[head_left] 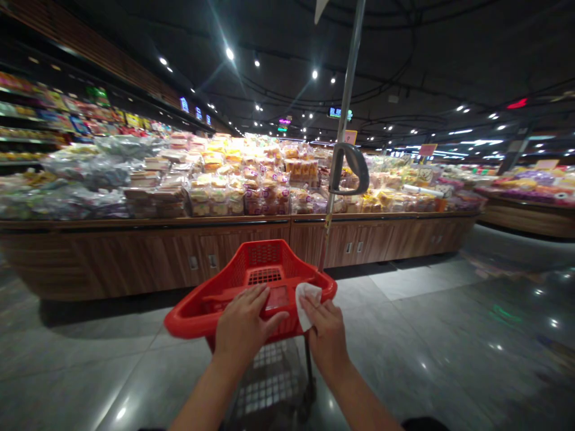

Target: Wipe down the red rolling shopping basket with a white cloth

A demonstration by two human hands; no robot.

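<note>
A red plastic shopping cart (206,323) with a grid-patterned basket is right in front of me. My left hand (245,317) lies over the near rim, its fingers stretched across the red plastic and the thumb out to the side. In my right hand (324,323) is a white tissue (305,326), pressed under the fingers against the right part of the same rim. The tissue hides some of the rim below it. A clear panel (277,297) is set into the cart near my left fingertips.
Beyond the cart runs a wood-panelled display counter (148,257) heaped with packaged goods (265,185). A metal pole (350,78) with a grey loop handle (362,170) rises from the cart's right side. Stocked shelves (27,126) stand left; another display (534,209) is right. The grey tiled floor (417,341) surrounds the cart.
</note>
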